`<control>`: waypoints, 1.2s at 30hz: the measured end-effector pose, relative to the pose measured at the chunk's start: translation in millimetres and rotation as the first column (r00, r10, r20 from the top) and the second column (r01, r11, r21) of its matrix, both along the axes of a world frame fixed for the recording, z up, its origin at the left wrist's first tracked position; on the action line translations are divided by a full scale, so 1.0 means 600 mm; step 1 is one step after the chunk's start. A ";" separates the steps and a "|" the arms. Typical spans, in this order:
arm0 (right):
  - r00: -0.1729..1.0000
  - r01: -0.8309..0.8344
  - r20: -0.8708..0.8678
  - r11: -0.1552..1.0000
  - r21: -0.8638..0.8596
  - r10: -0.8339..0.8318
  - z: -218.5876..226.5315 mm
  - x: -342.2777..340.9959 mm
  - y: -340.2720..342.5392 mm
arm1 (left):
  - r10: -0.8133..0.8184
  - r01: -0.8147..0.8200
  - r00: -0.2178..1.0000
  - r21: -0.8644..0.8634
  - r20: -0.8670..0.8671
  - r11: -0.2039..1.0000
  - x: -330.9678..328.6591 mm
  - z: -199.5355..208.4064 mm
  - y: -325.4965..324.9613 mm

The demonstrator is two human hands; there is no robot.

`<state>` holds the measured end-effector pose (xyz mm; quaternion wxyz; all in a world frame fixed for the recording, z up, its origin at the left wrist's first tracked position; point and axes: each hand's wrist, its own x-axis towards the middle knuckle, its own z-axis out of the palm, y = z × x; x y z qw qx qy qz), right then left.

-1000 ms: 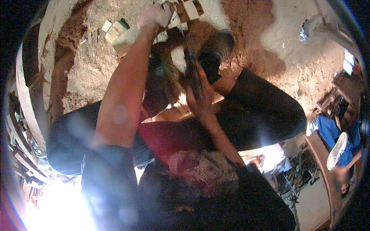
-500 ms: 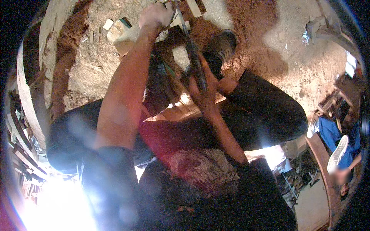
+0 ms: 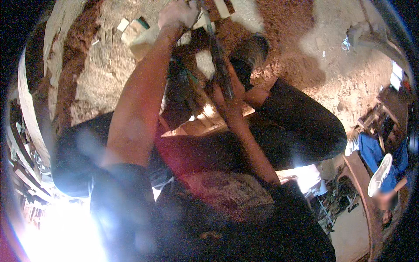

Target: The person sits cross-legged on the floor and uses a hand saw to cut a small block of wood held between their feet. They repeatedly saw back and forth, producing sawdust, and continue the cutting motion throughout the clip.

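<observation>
At the far edge of the head view, my left hand (image 3: 178, 15) is closed beside pale wood pieces. What its fingers grip is hidden. Nearer to me and further right, my right hand (image 3: 228, 98) wraps around a long, narrow tool (image 3: 216, 50) with a dark handle end and a thin metal blade. The blade points away from me and reaches past the fingers of my left hand. Pale wooden blocks (image 3: 142, 37) lie left of my left wrist. Another pale block (image 3: 221, 8) sits just right of the blade.
My bent legs (image 3: 301, 122) frame the work, with a dark shoe (image 3: 249, 54) right of the tool. Brown, crumbly ground (image 3: 288, 39) spreads around. Another person in blue trousers (image 3: 373, 148) sits at the far right. Scrap wood (image 3: 26, 174) is piled at the left edge.
My right hand and the tool have shifted slightly away from me. My left hand stays almost in place.
</observation>
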<state>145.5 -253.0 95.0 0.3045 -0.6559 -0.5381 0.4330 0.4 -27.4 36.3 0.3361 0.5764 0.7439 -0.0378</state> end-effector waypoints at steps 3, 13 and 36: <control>0.998 -0.054 -0.009 0.992 0.111 0.055 -0.005 0.016 -0.015 | 0.098 -0.068 0.990 0.258 -0.104 0.964 -0.016 -0.062 -0.015; 0.999 -0.014 -0.048 0.999 0.042 0.016 0.010 0.019 -0.035 | 0.144 -0.131 0.989 0.305 -0.018 0.943 -0.018 -0.063 -0.019; 0.973 0.120 -0.189 0.991 -0.067 -0.130 0.045 -0.020 -0.022 | -0.415 0.419 0.908 0.162 -0.055 0.894 -0.091 -0.207 0.087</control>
